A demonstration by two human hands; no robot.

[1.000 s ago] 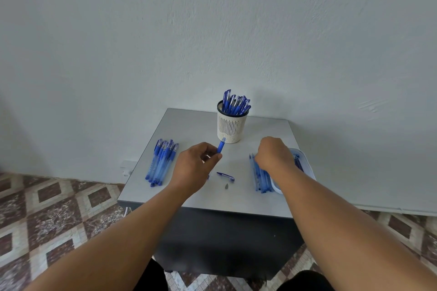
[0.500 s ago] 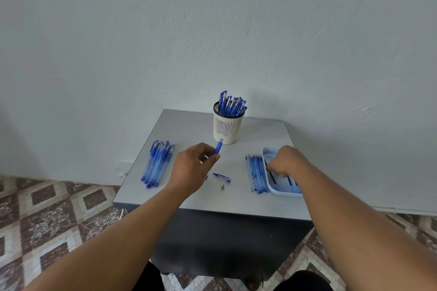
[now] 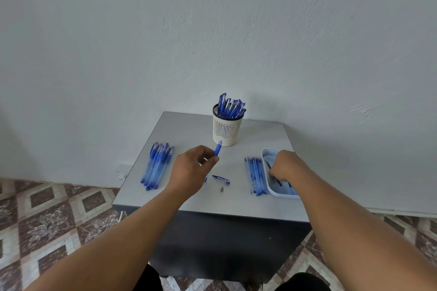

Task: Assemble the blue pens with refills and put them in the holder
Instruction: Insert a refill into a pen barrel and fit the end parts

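left hand [image 3: 192, 169] pinches pen barrel [image 3: 217, 149], tip toward 1 o'clock | right hand [image 3: 285, 166] at 3 o'clock in tray [image 3: 279, 192], fingers curled down, grip unclear | holder [image 3: 226, 129] with pens at 12, table [image 3: 189, 125] back

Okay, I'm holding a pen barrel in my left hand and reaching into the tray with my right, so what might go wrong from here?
The small grey tip and the blue cap lie loose on the table, right under your left hand; a sweep might knock them off. The tray sits near the table's right edge, so your right hand digging in it may nudge it over.
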